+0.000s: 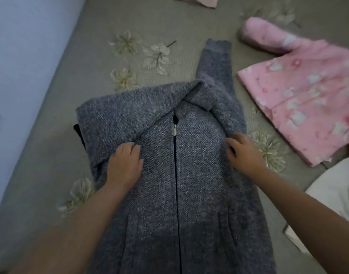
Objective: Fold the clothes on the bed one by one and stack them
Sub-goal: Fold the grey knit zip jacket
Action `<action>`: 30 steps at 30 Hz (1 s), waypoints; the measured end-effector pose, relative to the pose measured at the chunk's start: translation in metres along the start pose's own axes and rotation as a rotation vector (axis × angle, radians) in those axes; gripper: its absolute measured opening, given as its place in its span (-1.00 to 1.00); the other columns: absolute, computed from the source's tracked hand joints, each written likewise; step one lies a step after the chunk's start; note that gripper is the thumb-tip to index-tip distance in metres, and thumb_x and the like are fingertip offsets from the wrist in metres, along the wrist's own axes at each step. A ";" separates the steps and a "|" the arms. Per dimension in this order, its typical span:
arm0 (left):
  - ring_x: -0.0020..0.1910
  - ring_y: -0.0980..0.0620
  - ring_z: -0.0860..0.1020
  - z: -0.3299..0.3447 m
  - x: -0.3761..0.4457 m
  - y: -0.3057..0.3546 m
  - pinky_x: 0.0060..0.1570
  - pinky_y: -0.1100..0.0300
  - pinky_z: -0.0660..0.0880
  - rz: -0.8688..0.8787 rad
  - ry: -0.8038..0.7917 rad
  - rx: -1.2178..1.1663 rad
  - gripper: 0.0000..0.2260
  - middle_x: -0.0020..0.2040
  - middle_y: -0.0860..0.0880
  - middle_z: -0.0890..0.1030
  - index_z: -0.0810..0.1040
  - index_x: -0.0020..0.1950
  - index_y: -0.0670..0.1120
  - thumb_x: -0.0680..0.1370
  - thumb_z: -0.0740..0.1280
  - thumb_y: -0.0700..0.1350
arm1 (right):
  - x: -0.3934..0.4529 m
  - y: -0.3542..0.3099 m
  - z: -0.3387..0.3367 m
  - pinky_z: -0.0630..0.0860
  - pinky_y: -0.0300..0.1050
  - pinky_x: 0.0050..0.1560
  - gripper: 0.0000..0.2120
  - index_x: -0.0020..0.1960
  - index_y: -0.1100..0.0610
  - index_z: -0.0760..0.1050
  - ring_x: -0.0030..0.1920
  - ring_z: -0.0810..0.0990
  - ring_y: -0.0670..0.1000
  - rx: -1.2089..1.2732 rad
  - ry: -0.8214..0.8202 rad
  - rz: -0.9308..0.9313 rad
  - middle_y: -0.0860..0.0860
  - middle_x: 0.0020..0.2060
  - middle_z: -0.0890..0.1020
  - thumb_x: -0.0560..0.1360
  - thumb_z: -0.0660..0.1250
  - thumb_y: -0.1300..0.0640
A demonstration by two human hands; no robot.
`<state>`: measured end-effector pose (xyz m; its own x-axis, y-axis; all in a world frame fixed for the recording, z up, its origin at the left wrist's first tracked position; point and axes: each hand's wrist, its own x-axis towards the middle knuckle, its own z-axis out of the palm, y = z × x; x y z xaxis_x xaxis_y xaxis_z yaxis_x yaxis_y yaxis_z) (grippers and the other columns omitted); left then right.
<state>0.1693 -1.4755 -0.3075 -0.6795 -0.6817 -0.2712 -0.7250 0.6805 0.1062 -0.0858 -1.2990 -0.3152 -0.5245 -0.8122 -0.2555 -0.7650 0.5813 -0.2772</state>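
A grey knitted zip cardigan (189, 175) lies front up on the bed, zip closed, its collar folded over. One sleeve stretches up and away toward the far right. My left hand (125, 165) rests flat on the left chest, fingers apart, at the edge of the folded collar flap. My right hand (243, 153) presses on the right shoulder, fingers curled into the knit. A pink patterned fleecy jacket (304, 107) lies spread to the right, apart from the cardigan.
The bed has a grey-green cover (51, 155) with embroidered flowers. A blue-white wall (21, 46) runs along the left. A piece of pink cloth (199, 0) shows at the top edge. White fabric (337, 190) lies at the right edge.
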 end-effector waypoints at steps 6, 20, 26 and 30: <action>0.28 -0.17 0.37 -0.005 0.090 0.014 0.15 0.00 0.40 0.038 0.020 0.033 -0.58 0.30 -0.19 0.38 0.28 0.40 -0.18 0.56 0.25 -0.15 | 0.078 -0.022 -0.017 0.16 0.10 0.41 -0.50 0.49 -0.07 0.07 0.49 -0.06 0.18 -0.181 -0.178 0.181 0.13 0.50 -0.07 0.60 0.12 0.12; -0.33 -0.18 0.42 -0.036 0.085 -0.099 -0.34 0.03 0.33 -0.068 -0.164 0.168 -0.92 -0.11 -0.28 0.42 0.51 -0.06 -0.27 0.49 0.24 -0.34 | 0.102 0.018 -0.025 0.48 0.05 0.16 -0.72 0.21 0.20 0.49 0.25 0.46 0.17 -0.467 -0.338 0.593 0.15 0.23 0.49 0.54 0.20 0.17; 0.06 -0.10 0.55 -0.047 0.057 -0.153 0.10 0.11 0.48 -0.359 -0.610 0.368 -0.80 0.03 -0.16 0.58 0.57 0.05 -0.20 0.54 0.27 -0.12 | 0.104 -0.002 -0.047 0.44 0.00 0.11 -0.71 0.23 0.14 0.49 0.23 0.47 0.13 -0.483 -0.517 0.594 0.07 0.22 0.51 0.58 0.14 0.12; 0.06 0.05 0.55 -0.066 0.026 -0.133 -0.02 0.20 0.50 -0.283 -0.750 0.521 -0.78 -0.02 0.01 0.54 0.53 0.08 -0.02 0.50 0.25 0.04 | 0.124 -0.054 -0.052 0.43 0.00 -0.05 -0.73 0.16 0.23 0.47 0.10 0.51 0.20 -0.328 -0.297 0.266 0.19 0.10 0.53 0.57 0.13 0.12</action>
<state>0.2407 -1.6016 -0.2661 -0.1071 -0.6128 -0.7830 -0.5872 0.6745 -0.4475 -0.1289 -1.4337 -0.2833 -0.6248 -0.5612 -0.5429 -0.7215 0.6808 0.1265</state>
